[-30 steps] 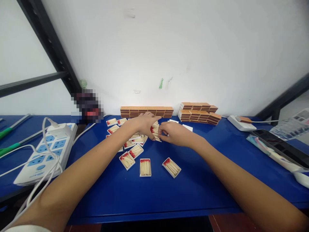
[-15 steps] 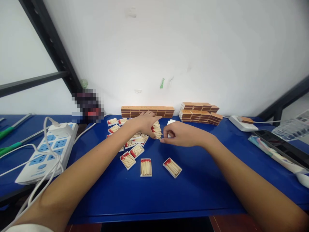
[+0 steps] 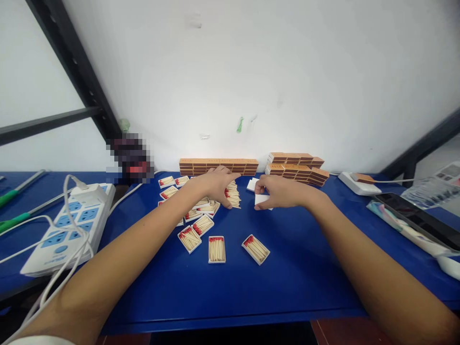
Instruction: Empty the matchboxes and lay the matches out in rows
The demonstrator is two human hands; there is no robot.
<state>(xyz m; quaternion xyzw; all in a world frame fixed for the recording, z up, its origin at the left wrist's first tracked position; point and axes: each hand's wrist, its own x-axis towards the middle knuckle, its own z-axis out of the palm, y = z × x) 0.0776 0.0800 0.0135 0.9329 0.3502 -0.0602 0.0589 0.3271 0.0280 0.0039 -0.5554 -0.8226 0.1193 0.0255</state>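
My left hand (image 3: 217, 186) rests with thumb and fingers apart beside a loose heap of red-tipped matches (image 3: 233, 194); its far fingertips are partly hidden behind the hand. My right hand (image 3: 282, 191) pinches a small white matchbox tray (image 3: 262, 199) between thumb and fingers, and its inside does not show. Just behind it lies another white tray (image 3: 252, 184) on the blue table. Several filled trays crowd under and around my left forearm. Nearer to me are one upright-facing filled tray (image 3: 217, 249) and one slanted filled tray (image 3: 256, 249).
A row of stacked matchboxes (image 3: 219, 166) lines the wall, with a second matchbox stack (image 3: 298, 172) to its right. A power strip (image 3: 72, 225) with white cables sits at the left. On the right are a white adapter (image 3: 359, 183) and a black phone (image 3: 420, 218).
My right hand has moved slightly right, away from the match heap, and now grips a white tray. My left hand stays nearly in place.
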